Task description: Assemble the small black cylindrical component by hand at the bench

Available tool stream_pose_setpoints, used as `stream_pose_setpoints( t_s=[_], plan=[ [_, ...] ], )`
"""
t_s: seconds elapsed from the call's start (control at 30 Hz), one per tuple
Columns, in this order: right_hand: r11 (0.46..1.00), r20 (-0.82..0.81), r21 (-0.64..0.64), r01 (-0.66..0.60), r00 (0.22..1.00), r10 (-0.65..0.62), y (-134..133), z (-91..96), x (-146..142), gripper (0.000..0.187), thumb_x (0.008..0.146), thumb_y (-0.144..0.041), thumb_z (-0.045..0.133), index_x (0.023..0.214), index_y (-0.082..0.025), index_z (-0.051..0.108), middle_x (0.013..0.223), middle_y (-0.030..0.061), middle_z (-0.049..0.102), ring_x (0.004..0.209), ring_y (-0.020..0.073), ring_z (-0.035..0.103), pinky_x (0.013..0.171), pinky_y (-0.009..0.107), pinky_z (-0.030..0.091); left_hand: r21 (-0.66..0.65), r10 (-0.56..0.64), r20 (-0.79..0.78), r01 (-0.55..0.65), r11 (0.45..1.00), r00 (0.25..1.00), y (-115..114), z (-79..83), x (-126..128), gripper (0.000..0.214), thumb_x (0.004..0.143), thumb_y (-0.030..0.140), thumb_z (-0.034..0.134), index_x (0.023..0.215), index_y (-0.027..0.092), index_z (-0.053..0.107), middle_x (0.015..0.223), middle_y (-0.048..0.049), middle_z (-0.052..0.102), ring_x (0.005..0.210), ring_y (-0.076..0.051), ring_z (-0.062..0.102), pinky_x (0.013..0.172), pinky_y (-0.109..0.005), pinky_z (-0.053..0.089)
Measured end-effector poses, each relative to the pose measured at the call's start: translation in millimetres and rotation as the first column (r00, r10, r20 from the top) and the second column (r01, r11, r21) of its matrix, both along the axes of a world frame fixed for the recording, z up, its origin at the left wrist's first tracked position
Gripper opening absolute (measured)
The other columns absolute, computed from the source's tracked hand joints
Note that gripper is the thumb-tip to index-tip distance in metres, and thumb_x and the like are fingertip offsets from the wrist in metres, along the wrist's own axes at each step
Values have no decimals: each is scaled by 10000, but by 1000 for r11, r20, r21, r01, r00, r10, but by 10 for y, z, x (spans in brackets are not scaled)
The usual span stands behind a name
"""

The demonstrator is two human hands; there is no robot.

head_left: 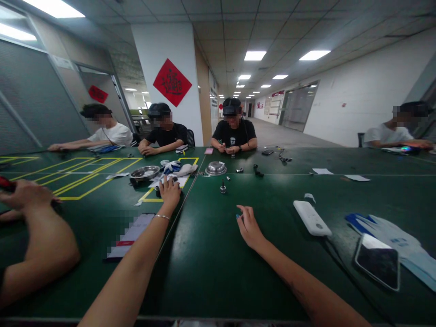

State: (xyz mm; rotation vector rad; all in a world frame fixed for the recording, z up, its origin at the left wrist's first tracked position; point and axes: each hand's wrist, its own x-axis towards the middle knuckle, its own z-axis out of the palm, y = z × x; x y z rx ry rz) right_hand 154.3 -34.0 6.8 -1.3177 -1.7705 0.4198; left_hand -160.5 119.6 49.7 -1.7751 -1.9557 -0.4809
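Observation:
My left hand [169, 193] reaches forward over the table with its fingers stretched out, back of the hand up. Small dark parts [157, 191] lie beside and under it on white paper [184, 180]; whether the fingers touch one I cannot tell. My right hand [250, 228] hovers low over the green tabletop [204, 236], fingers loosely bent, thumb apart, holding nothing. Ahead of it, a small metal part with a black stem [223, 187] stands upright. Behind that part is a shiny domed metal piece [215, 168], like an upturned bowl.
A metal dish [146, 172] and gloves [170, 166] lie beyond my left hand. A phone [134, 231] is beside my left forearm. At right are a white power bank [311, 218] with a cable, another phone [377, 261] and gloves [395, 236]. A neighbour's arm [44, 231] rests at left; others sit opposite.

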Motion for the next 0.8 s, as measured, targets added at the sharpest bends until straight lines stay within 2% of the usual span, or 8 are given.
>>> stream_pose_setpoints(
  t_s=[0.13, 0.23, 0.3, 0.37, 0.47, 0.53, 0.7, 0.8],
  plan=[
    [1000, -2, -27, -4, 1000, 4, 3, 0, -4, 390, 920, -326, 341, 1286, -210, 410, 1149, 107, 410, 938, 197, 543, 846, 390, 490, 21, -22, -1, 22, 1000, 1000, 82, 13, -244, 485, 766, 159, 511, 1251, 139, 512, 1469, -118, 284, 1390, -294, 63, 1105, -514, 51],
    [998, 5, -68, -6, 1000, 6, 4, 4, -7, 404, 919, -336, 340, 1297, -209, 402, 1161, 106, 402, 932, 194, 545, 823, 367, 501, 80, -3, 60, -2, 997, 998, 116, -30, -412, 649, 752, 222, 547, 1359, 84, 361, 1493, -166, 192, 1390, -310, 38, 1107, -509, 27],
    [997, 6, -79, -4, 1000, 5, 8, 0, -6, 410, 917, -339, 345, 1302, -206, 398, 1167, 106, 400, 935, 193, 545, 821, 359, 504, 138, 31, 124, -49, 989, 992, 117, -91, -500, 685, 784, 280, 505, 1378, 14, 293, 1485, -213, 174, 1387, -328, 30, 1102, -520, 33],
    [997, 5, -76, -5, 1000, 6, 15, -9, -4, 409, 918, -338, 347, 1299, -201, 400, 1167, 106, 402, 941, 193, 544, 834, 363, 501, 158, 50, 147, -73, 985, 988, 94, -161, -563, 653, 823, 264, 421, 1369, -57, 259, 1456, -262, 212, 1386, -329, 48, 1101, -518, 50],
    [997, 7, -71, -8, 1000, 8, 22, -25, 0, 408, 922, -351, 341, 1295, -196, 400, 1159, 107, 404, 933, 194, 545, 841, 378, 500, 91, 101, 114, -112, 990, 988, 32, -232, -626, 591, 818, 152, 349, 1339, -116, 273, 1380, -314, 324, 1386, -326, 72, 1093, -526, 68],
    [997, 9, -82, -9, 1000, 10, 20, -28, 3, 414, 922, -369, 341, 1298, -204, 397, 1163, 108, 402, 923, 197, 548, 816, 376, 510, 16, 161, 119, -164, 986, 980, -9, -237, -656, 572, 799, 105, 344, 1322, -123, 307, 1322, -315, 410, 1383, -331, 85, 1083, -544, 65],
    [995, 10, -104, -6, 1000, 7, 11, -26, 11, 407, 917, -374, 354, 1291, -222, 411, 1178, 110, 395, 904, 204, 556, 765, 370, 532, -122, 186, 190, -165, 979, 964, -75, -144, -652, 469, 807, 121, 363, 1254, 61, 491, 1282, -182, 525, 1359, -328, 183, 1064, -586, 55],
    [996, 9, -91, -5, 1000, 6, 17, -42, 17, 394, 916, -365, 360, 1277, -221, 426, 1175, 112, 396, 891, 203, 564, 767, 379, 535, -128, 224, 219, -199, 972, 950, -91, -82, -589, 405, 841, 212, 361, 1185, 85, 534, 1262, -165, 547, 1325, -338, 247, 1050, -590, 110]
  ],
)
